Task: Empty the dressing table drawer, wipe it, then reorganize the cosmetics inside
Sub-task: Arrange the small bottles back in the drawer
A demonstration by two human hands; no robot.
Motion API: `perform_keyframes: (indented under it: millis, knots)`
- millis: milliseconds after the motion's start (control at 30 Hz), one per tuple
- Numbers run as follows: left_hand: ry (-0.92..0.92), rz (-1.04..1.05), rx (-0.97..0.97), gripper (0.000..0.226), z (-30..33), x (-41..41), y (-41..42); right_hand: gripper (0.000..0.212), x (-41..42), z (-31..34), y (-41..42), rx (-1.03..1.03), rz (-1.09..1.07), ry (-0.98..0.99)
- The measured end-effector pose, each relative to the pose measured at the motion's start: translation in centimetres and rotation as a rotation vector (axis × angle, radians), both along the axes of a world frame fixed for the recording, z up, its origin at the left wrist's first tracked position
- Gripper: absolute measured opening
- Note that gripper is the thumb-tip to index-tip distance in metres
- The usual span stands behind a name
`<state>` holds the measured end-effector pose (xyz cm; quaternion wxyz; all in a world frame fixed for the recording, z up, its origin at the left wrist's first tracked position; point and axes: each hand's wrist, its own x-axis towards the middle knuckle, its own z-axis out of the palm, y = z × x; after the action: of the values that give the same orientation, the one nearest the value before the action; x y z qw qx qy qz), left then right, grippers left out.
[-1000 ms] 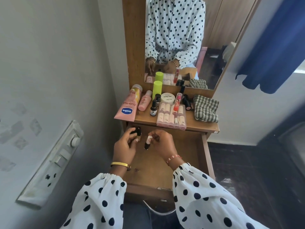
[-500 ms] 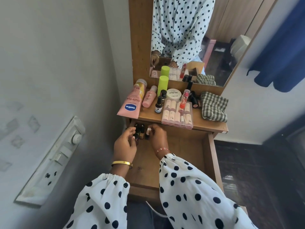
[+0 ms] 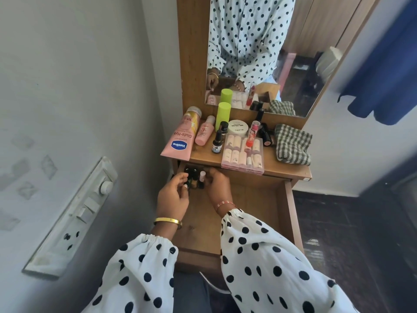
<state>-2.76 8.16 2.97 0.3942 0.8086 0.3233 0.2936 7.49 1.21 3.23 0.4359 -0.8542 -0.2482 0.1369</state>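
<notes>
The wooden drawer (image 3: 255,204) is pulled out under the dressing table top. Several small nail polish bottles (image 3: 193,175) stand in its back left corner. My left hand (image 3: 172,197) reaches in from the left and pinches a dark bottle at the front of the group. From the right, my right hand (image 3: 220,187) curls its fingers round a pink-capped bottle (image 3: 202,176). The rest of the drawer floor is bare wood.
On the table top stand a Vaseline tube (image 3: 180,138), a pink bottle (image 3: 204,134), a green bottle (image 3: 223,115), a dropper bottle (image 3: 217,144), a white jar (image 3: 238,127), a clear box of tubes (image 3: 242,154) and a checked cloth (image 3: 292,144). A mirror (image 3: 282,41) rises behind. A switch board (image 3: 72,218) is on the left wall.
Both hands have moved from mid-drawer to its back left corner, carrying their bottles down among the others there.
</notes>
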Motion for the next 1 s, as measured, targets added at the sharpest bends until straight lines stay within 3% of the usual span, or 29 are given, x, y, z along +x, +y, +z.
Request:
perform_keyframes:
  millis: [300,600,767,1000]
  knots:
    - [-0.023,-0.045,0.006,0.031,1.5,0.3,-1.1,0.027,-1.3,2.2,-2.2,0.088,0.036,-0.074]
    - [-0.237,-0.09,0.013,0.025,8.9,4.8,-0.8,0.015,2.4,10.9,-3.3,0.278,-0.031,-0.251]
    - [-0.153,-0.136,-0.054,0.025,12.1,8.3,0.6,0.02,7.4,14.7,-1.8,0.056,-0.042,-0.36]
    - [-0.108,-0.191,-0.105,0.025,12.3,9.7,1.6,0.034,9.2,13.9,1.1,-0.34,0.225,-0.467]
